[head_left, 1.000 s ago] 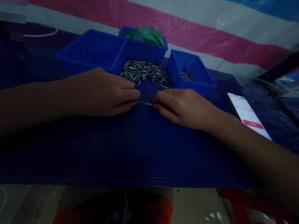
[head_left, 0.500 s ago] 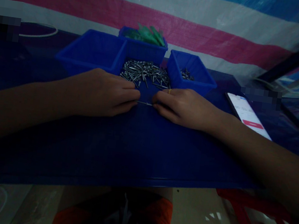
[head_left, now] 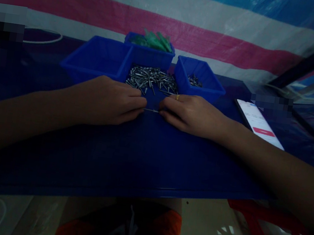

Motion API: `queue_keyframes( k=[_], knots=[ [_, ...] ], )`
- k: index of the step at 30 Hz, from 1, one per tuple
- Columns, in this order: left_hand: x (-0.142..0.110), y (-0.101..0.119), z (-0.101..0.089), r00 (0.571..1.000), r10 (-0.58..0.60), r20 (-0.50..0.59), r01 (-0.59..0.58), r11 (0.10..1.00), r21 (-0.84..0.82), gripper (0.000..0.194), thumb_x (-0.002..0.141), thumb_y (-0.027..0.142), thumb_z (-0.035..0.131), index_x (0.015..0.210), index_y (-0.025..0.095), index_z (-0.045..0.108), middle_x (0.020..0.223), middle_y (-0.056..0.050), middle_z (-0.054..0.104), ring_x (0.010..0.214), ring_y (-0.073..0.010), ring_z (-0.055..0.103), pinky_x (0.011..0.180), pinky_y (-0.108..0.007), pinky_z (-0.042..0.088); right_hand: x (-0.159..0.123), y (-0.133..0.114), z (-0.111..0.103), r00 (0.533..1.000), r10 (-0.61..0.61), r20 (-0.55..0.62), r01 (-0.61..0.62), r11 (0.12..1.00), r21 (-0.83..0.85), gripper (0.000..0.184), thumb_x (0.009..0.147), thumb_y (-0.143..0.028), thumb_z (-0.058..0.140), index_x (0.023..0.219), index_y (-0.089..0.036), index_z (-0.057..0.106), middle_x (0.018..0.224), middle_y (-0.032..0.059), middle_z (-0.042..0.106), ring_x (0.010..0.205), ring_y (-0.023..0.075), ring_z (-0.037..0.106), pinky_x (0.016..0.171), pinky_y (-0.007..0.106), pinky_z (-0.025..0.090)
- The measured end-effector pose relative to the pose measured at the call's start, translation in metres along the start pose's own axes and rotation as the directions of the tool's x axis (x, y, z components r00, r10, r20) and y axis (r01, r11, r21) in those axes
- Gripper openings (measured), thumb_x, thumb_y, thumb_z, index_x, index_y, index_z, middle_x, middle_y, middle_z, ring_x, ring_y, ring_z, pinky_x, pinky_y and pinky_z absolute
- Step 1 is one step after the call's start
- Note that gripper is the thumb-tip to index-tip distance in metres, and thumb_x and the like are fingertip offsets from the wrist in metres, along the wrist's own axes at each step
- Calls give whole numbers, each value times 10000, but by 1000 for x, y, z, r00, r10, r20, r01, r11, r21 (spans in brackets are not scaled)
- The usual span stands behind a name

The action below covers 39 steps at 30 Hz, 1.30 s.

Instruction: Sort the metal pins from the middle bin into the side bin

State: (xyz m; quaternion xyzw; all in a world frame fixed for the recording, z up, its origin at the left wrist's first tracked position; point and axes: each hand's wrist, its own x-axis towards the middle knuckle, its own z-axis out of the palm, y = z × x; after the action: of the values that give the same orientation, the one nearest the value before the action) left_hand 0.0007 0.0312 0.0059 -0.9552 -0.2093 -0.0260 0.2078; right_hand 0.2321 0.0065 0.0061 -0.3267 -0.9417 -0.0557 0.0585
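A thin metal blind rivet (head_left: 151, 110) spans the small gap between my two hands, just above the blue table or resting on it; I cannot tell which. My left hand (head_left: 118, 102) pinches the rivet's thin pin end. Closed on the other end is my right hand (head_left: 185, 111), with a ring on one finger; its fingertips hide that end. Right behind the hands lies a loose pile of similar rivets (head_left: 150, 78) on the table. More rivets (head_left: 195, 81) sit inside the right blue bin (head_left: 212, 89).
A left blue bin (head_left: 93, 70) and a back blue bin (head_left: 153, 57) holding green plastic packets (head_left: 157, 41) flank the pile. A lit phone (head_left: 261, 122) lies beside my right forearm. The table's front edge (head_left: 164, 190) runs above my lap, and a red stool (head_left: 270, 226) stands lower right.
The camera view has tilted slightly, so the bins and pile appear a little lower. Both hands keep the same pinch on the rivet, with hardly any movement.
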Motion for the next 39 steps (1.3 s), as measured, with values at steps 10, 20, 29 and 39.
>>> queue_keyframes(
  k=[10, 20, 29, 39],
  knots=[
    [0, 1, 2, 998, -38, -41, 36, 999, -38, 285, 900, 296, 328, 805, 191, 575, 694, -20, 584, 600, -123, 550, 467, -219, 332, 0, -1, 0, 999, -24, -30, 23, 999, -23, 251, 921, -286, 366, 912, -138, 568, 778, 44, 579, 667, 133, 507, 591, 250, 324],
    [-1, 0, 2, 999, -30, -43, 29, 999, -25, 319, 912, 309, 309, 800, 194, 584, 723, -32, 599, 601, -137, 550, 482, -244, 343, 0, -1, 0, 999, -41, -31, 40, 999, -21, 239, 915, -282, 375, 910, -139, 566, 788, 44, 584, 679, 135, 515, 588, 245, 330],
    [0, -1, 3, 999, -4, -52, 3, 1000, -15, 316, 911, 310, 299, 813, 203, 580, 731, -30, 608, 606, -135, 549, 488, -246, 341, -1, 0, 0, 999, -48, -14, 48, 999, -7, 237, 913, -271, 373, 939, -134, 565, 806, 51, 586, 687, 136, 522, 586, 246, 337],
    [-1, 0, 2, 999, 1, -47, 0, 1000, 9, 327, 920, 310, 288, 824, 188, 577, 725, -29, 601, 605, -138, 547, 479, -244, 333, 0, 0, -1, 999, -50, -17, 50, 999, -11, 235, 908, -269, 379, 921, -130, 568, 786, 46, 580, 675, 134, 520, 583, 243, 337]
  ],
)
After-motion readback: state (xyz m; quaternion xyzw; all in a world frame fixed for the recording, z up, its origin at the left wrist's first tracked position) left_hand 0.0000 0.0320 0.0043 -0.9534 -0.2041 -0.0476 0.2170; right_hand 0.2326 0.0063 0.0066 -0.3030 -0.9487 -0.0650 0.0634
